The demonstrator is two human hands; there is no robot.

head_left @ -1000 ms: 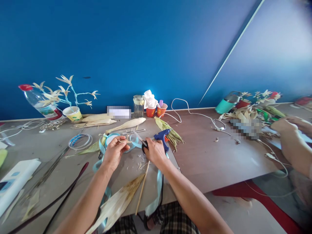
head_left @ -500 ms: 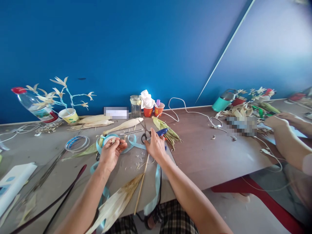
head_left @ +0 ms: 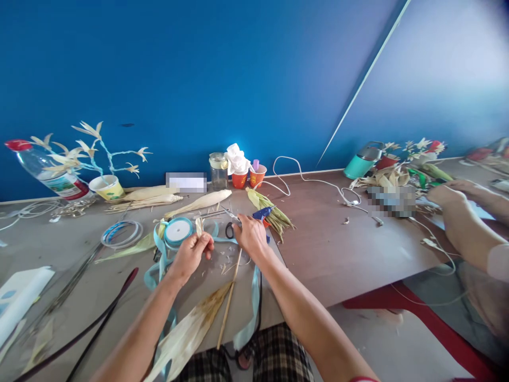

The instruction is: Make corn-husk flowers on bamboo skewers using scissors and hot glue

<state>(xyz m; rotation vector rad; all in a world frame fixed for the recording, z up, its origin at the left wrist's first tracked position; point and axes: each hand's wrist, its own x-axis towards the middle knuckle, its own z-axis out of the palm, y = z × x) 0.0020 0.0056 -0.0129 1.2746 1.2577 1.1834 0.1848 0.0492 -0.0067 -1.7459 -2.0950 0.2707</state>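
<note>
My left hand (head_left: 191, 257) is closed, pinching a small pale strip of corn husk (head_left: 199, 226) that stands up from its fingertips. My right hand (head_left: 252, 234) grips the scissors (head_left: 229, 230); one dark handle loop shows left of the fingers, and the blades point left toward the husk strip. Behind my left hand lies a spool of light-blue ribbon (head_left: 178, 231), its loose end curling over the table. Just right of my right hand is a blue glue gun (head_left: 262, 213), partly hidden by the hand. A thin stick (head_left: 230, 300) and a large dried husk (head_left: 194, 329) lie nearer me.
Pale husks (head_left: 202, 203) and green husks (head_left: 274, 215) lie farther back. A glass jar (head_left: 218, 172), red paper cups (head_left: 257, 175), a potted husk-flower stem (head_left: 107, 187) and a bottle (head_left: 59, 178) stand along the wall. At right, another person's arms (head_left: 465, 223) reach over the table.
My left hand has moved right, nearer the scissors, and the husk strip now stands upright in it. The scissors have swung from pointing away to pointing left.
</note>
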